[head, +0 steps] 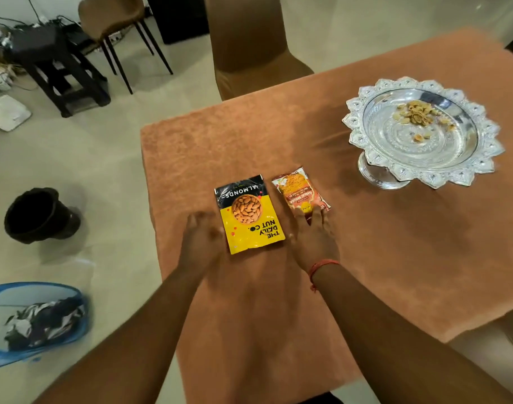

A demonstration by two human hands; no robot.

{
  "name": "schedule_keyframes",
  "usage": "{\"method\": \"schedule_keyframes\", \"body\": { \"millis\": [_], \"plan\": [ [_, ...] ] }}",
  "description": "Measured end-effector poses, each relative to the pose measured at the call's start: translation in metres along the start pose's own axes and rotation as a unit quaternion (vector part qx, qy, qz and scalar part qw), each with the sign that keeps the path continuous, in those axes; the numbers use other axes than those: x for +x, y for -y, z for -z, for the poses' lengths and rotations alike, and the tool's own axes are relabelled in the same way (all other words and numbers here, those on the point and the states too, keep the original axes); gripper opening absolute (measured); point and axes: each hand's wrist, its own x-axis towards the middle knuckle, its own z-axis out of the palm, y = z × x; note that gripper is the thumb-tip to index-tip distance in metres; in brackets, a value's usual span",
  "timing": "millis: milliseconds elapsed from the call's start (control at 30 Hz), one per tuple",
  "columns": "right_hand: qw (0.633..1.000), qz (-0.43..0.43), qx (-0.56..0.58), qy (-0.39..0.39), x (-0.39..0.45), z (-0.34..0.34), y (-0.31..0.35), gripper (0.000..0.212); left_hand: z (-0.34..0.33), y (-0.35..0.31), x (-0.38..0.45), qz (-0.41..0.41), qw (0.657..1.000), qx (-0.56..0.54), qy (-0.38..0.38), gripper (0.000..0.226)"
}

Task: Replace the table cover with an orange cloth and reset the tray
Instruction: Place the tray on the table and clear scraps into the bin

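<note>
The orange cloth (380, 258) is already spread over the table, so what remains, as I read it, is the tray. The person stands at the near edge with both arms stretched out. The left hand (201, 237) is blurred, sitting just left of the almonds packet (249, 217); its fingers look loosely bent and hold nothing that I can see, though the blur keeps me from being sure whether it touches the packet's edge. The right hand (313, 237) lies with straight fingers spread flat on the near end of the smaller red snack packet (300, 192), pressing rather than pinching it. The almonds packet lies between the two hands. The silver tray (366, 132) stands on its pedestal well beyond the right hand and off to its right, with a scatter of nut shells (417, 115) in the dish. To do this step well, I would say each hand should take its own packet by a near corner with thumb underneath, lift cleanly instead of dragging, since a drag would ruck the soft cloth, and carry both across to the dish. The shells probably want tipping out first; the dark bin (36, 214) on the floor, off beyond the left hand, looks handy for that.
</note>
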Motion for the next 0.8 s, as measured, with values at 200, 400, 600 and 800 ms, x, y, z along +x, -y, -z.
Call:
{"method": "schedule_keyframes", "body": {
  "millis": [200, 400, 600, 800],
  "plan": [
    [0.996, 0.028, 0.072, 0.037, -0.011, 0.015, -0.005, 0.064, -0.015, -0.005, -0.049, -0.047, 0.998, 0.007, 0.046, 0.039],
    [0.989, 0.039, 0.113, -0.085, -0.049, 0.086, -0.028, 0.046, 0.004, -0.029, -0.026, -0.041, 0.998, 0.02, 0.054, 0.037],
    [0.944, 0.134, 0.08, -0.291, -0.021, 0.178, -0.086, 0.022, 0.001, -0.103, 0.001, -0.107, 0.994, -0.009, -0.009, 0.029],
    [0.972, 0.101, 0.035, -0.207, 0.107, 0.241, -0.161, 0.037, -0.046, -0.231, 0.02, -0.144, 0.987, -0.074, 0.004, 0.025]
  ]
}}
